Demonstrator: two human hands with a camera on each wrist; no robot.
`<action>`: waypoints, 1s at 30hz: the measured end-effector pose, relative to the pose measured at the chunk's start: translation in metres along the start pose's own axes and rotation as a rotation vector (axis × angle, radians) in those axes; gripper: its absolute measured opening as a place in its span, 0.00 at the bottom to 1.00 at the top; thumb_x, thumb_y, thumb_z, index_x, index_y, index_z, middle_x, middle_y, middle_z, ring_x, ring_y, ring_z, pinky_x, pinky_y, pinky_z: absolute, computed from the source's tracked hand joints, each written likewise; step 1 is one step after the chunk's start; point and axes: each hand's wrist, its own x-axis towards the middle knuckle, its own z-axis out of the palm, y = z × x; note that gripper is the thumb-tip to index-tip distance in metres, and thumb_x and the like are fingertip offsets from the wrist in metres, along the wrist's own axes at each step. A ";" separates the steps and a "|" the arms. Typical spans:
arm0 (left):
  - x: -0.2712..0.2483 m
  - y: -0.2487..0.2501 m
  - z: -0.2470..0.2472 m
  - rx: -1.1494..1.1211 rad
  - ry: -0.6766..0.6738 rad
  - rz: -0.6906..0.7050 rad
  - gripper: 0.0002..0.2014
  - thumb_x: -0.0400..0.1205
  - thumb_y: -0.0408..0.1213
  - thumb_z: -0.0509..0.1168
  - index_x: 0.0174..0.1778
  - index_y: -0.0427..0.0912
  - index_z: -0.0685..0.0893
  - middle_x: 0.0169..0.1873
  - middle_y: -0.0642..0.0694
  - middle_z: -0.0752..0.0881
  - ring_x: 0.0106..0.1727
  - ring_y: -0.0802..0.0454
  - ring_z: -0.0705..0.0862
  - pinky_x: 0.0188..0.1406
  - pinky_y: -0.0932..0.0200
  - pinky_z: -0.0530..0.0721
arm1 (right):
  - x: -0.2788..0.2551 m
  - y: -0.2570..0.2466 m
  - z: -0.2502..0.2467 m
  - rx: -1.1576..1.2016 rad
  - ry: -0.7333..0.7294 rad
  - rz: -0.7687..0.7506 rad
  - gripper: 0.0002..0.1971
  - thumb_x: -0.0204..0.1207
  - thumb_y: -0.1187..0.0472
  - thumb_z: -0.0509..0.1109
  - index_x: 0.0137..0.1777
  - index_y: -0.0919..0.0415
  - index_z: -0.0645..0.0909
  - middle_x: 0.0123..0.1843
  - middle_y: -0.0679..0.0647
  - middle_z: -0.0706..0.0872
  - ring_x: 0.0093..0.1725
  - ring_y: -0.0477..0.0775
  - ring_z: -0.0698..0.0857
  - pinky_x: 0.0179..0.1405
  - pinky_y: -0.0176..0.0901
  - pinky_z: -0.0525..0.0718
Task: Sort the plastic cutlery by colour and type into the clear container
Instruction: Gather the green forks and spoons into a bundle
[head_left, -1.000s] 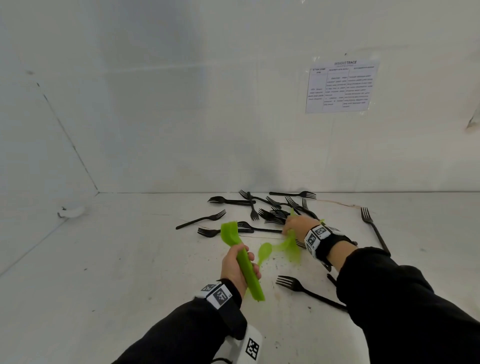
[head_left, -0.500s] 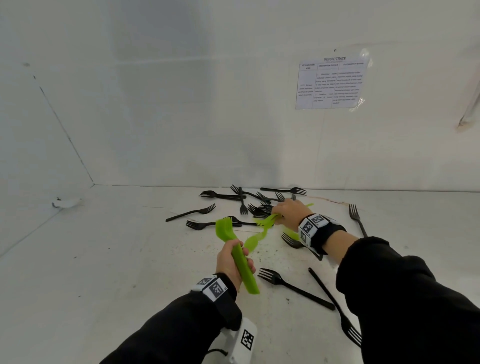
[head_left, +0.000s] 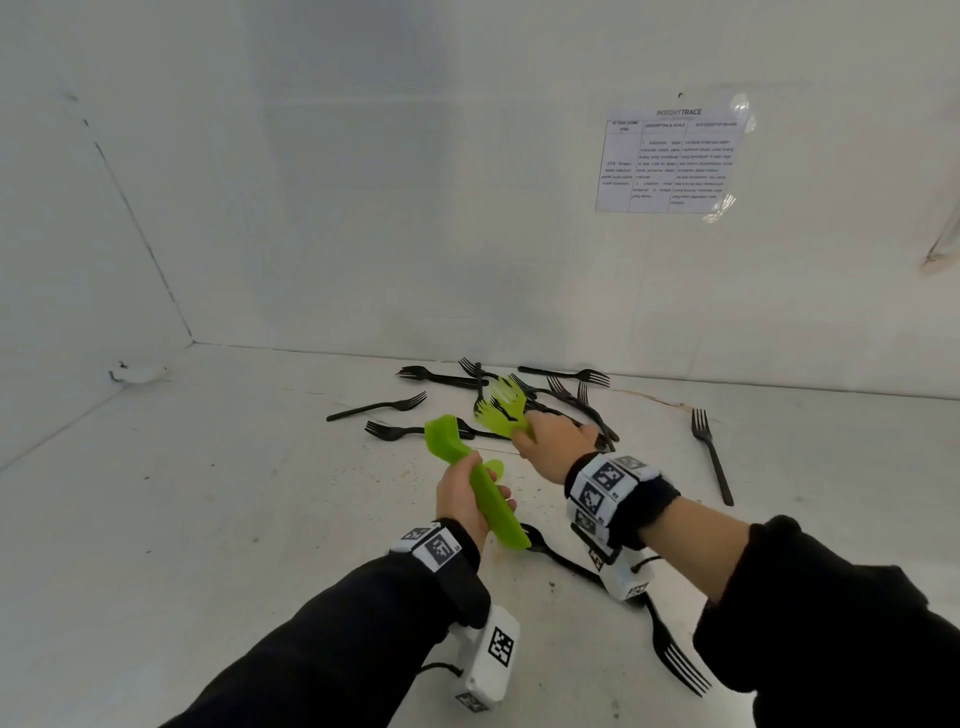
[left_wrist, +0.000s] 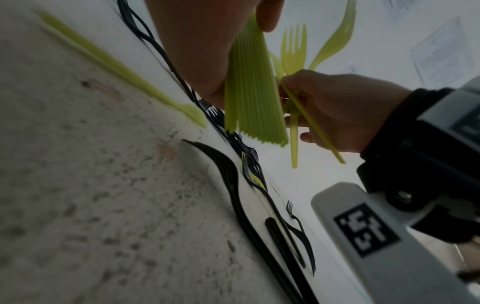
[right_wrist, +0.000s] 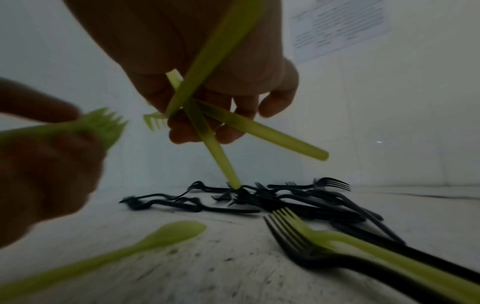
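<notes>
Left hand (head_left: 464, 496) grips a stack of green forks (head_left: 480, 483). Right hand (head_left: 553, 439) pinches loose green forks (head_left: 501, 405) above black forks (head_left: 571, 395) at the desk's (head_left: 208, 519) back edge.

A: Head view lighting?

B: Bright, even, diffuse; shadows on the white wall (head_left: 363, 208) are soft, with glare on the tape at the posted sheet (head_left: 670, 161). Straight edges bow toward the frame borders.

A: Wrist views?

B: Dim and backlit. Each hand reads as a dark silhouette. The near green spoon (right_wrist: 103, 255) is smeared; the far black forks (right_wrist: 259, 201) are soft and noisy.
</notes>
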 end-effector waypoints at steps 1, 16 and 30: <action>0.002 -0.001 0.001 0.001 0.010 0.014 0.12 0.84 0.41 0.59 0.46 0.34 0.75 0.30 0.42 0.74 0.26 0.47 0.75 0.29 0.55 0.76 | -0.003 -0.002 0.005 -0.023 0.010 -0.009 0.09 0.83 0.54 0.51 0.44 0.56 0.67 0.47 0.52 0.85 0.54 0.58 0.82 0.65 0.56 0.63; 0.004 -0.023 0.010 0.023 -0.004 0.036 0.08 0.83 0.38 0.60 0.44 0.36 0.75 0.31 0.44 0.73 0.23 0.48 0.73 0.29 0.57 0.73 | -0.023 0.008 0.024 0.461 0.095 -0.066 0.16 0.83 0.58 0.60 0.32 0.53 0.65 0.30 0.47 0.70 0.30 0.43 0.69 0.27 0.30 0.65; -0.003 -0.022 0.013 0.022 -0.116 0.033 0.16 0.84 0.38 0.57 0.64 0.36 0.80 0.57 0.32 0.84 0.52 0.40 0.85 0.50 0.48 0.82 | -0.027 0.005 0.031 0.632 0.054 -0.053 0.05 0.80 0.58 0.64 0.52 0.56 0.78 0.47 0.53 0.81 0.45 0.52 0.80 0.46 0.46 0.81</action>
